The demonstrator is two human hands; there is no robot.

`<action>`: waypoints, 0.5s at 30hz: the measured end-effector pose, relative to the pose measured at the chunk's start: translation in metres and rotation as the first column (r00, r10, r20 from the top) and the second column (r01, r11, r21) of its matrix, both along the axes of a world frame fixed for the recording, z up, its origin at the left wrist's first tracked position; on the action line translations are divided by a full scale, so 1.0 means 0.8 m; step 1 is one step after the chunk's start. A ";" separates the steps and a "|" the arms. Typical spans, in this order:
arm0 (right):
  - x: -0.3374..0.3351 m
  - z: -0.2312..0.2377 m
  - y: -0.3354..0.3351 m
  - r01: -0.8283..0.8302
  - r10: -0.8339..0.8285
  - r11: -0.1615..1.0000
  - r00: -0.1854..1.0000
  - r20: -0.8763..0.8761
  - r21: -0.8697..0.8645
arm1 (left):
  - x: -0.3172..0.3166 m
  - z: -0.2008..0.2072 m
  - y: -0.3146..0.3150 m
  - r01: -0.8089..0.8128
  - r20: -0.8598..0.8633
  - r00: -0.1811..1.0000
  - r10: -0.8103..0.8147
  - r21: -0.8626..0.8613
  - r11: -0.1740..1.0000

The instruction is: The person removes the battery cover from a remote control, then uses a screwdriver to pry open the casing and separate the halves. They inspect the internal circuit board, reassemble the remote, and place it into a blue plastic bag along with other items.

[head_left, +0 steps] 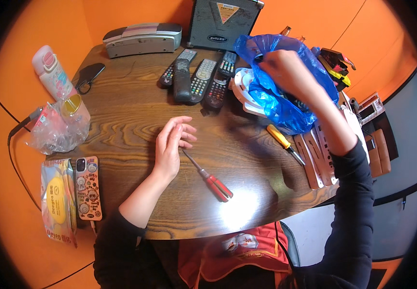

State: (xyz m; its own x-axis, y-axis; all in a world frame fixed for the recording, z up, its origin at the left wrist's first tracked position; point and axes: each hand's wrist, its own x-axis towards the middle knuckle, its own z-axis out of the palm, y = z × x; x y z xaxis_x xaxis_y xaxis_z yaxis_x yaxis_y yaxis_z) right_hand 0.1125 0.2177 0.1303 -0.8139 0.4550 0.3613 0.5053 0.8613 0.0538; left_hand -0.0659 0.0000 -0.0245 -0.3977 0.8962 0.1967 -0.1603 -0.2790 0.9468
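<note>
My left hand [171,149] is over the middle of the table, fingers loosely apart and holding nothing. Close to its fingers lies a screwdriver [214,185] with a red handle, its tip toward the hand. At the far right, my right hand [284,70] reaches over a crumpled blue plastic bag [293,118], its fingers curled closed. A small dark thing [258,58] shows by those fingers, but what they grip cannot be made out. Beside the bag is a round white plastic part [241,89]. A yellow-handled screwdriver [279,137] lies in front of the bag.
Several remote controls [202,76] lie at the back of the wooden table [121,125], before a dark speaker [224,24] and a silver-grey device [143,41]. Long pale strips [309,159] lie right. A bottle [49,70], phone [88,188] and wipes pack [58,200] stand or lie left.
</note>
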 end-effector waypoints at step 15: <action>-0.161 -0.134 0.029 0.285 -0.344 0.929 0.902 0.262 0.237 | 0.000 -0.002 -0.001 -0.003 0.002 1.000 0.003 0.018 1.000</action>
